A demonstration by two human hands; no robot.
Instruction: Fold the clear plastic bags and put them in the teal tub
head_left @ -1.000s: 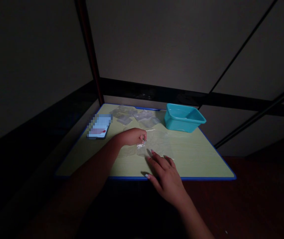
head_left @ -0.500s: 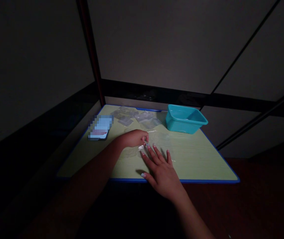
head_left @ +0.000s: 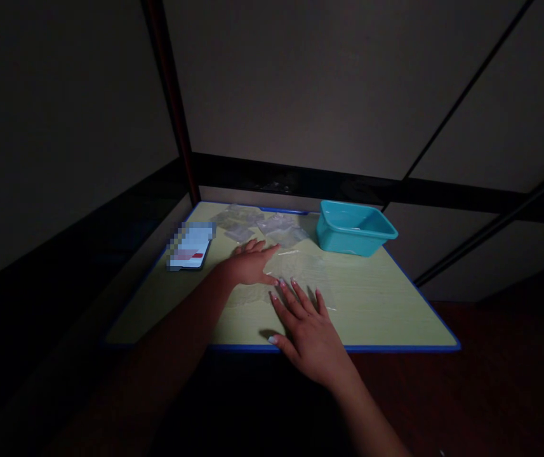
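A clear plastic bag [head_left: 312,274] lies flat on the pale green tabletop, faint against it. My right hand [head_left: 307,324] rests with spread fingers on the bag's near part. My left hand [head_left: 251,265] is open over the bag's left side, its thumb close to the right hand's fingertips. More clear plastic shows faintly below my left wrist; whether it is part of the same bag I cannot tell. Beyond my hands, several clear plastic bags [head_left: 281,227] lie in a loose spread at the back of the table.
A turquoise plastic basket [head_left: 348,244] stands at the table's back right. At the left edge lies a phone [head_left: 192,247] with its screen lit, partly blurred out. The table [head_left: 386,311] has a blue rim, and panelled walls close it in behind and on the left.
My left hand has let go of the pinched plastic and opened, its fingers now stretched out. The lifted, shiny bit of plastic now lies flat. My right hand has barely moved.
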